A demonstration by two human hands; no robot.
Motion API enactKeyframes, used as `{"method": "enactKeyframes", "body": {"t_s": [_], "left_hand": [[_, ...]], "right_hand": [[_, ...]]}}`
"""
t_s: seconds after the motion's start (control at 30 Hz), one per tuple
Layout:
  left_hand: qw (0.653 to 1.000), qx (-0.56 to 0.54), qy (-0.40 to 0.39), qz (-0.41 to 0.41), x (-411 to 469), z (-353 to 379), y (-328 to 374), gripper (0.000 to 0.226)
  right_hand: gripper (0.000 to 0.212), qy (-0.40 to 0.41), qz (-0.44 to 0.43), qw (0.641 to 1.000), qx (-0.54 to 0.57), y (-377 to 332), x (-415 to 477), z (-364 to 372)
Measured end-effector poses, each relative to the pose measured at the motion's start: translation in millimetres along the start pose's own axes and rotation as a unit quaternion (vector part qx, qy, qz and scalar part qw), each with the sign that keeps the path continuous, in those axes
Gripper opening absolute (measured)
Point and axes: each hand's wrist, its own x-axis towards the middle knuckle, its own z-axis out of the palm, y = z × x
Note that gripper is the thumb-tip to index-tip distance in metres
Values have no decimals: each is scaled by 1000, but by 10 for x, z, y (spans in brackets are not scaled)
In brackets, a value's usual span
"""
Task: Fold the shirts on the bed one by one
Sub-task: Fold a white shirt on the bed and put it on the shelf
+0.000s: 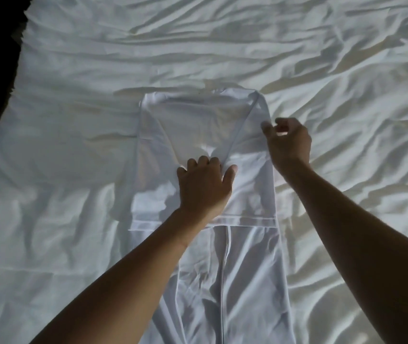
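White shirt [198, 125], one, lay on the bed [73, 120]; left hand [205, 187] pressed it open-palmed; right hand [288, 142] curled at its edge, grip unclear.

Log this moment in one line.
shirt: partly folded on bed | left hand: presses its middle | right hand: at right edge, grip unclear

one head-worn wide-angle view, facing forward and down (steeply), close above the bed [73, 70]

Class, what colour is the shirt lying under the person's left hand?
The shirt is plain white, like the sheet; head view shows it.
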Motion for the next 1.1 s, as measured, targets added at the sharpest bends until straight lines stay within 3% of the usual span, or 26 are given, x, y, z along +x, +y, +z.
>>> {"method": "enactKeyframes", "body": {"t_s": [0.07,0.23,0.37,0.47,0.57,0.67,0.73,0.87,1.1], "left_hand": [[1000,2,0,6,64,68,20,43],[998,-15,63,24,2,135,-47,33],[996,0,80,35,-34,152,-110,34],[997,17,66,24,-16,181,-120,33],[993,52,98,40,-25,123,-100,27],[984,62,137,95,-133,64,-98,27],[984,93,102,115,-213,81,-155,44],[985,126,29,110,-256,192,-401,63],[984,59,102,133,-719,-15,-341,62]], "right_hand": [[45,-4,12,1000,12,-111,199,32],[15,-67,48,996,15,-216,474,127],[17,-106,63,991,59,-232,571,162],[21,-116,59,991,32,-157,642,235],[28,-28,2,997,-65,-150,555,298],[36,82,-146,979,-113,-118,25,237],[45,31,-232,956,-177,73,-439,262],[61,-115,-289,896,-316,687,-1124,342],[64,-125,-260,891,-351,875,-1734,174]]}}
